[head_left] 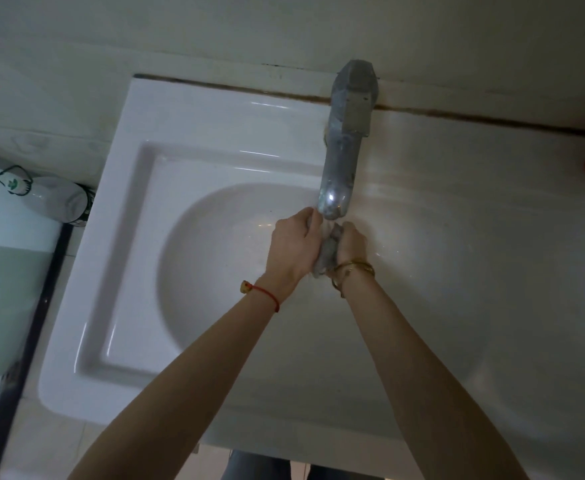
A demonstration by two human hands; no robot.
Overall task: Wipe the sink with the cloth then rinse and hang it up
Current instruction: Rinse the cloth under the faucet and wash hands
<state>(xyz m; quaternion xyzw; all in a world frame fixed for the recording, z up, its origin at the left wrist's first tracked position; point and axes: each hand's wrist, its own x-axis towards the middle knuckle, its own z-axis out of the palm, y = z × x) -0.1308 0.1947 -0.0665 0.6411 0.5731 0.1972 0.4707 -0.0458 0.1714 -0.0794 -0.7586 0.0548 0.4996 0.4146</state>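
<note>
cloth [327, 252] bunched between my two hands, just under the faucet [341, 157] spout, over the sink [194, 258] bowl. left hand [296, 245] fingers curled round its upper end, right hand [351, 242] fingers clamped on its side; lower end pokes out by my wrists.

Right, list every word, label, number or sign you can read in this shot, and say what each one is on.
No text in this view can be read.
The bottle lying to the left of the sink carries a green and white emblem, but no letters can be made out; any print on it is too blurred.
The tap shows no marking.
</note>
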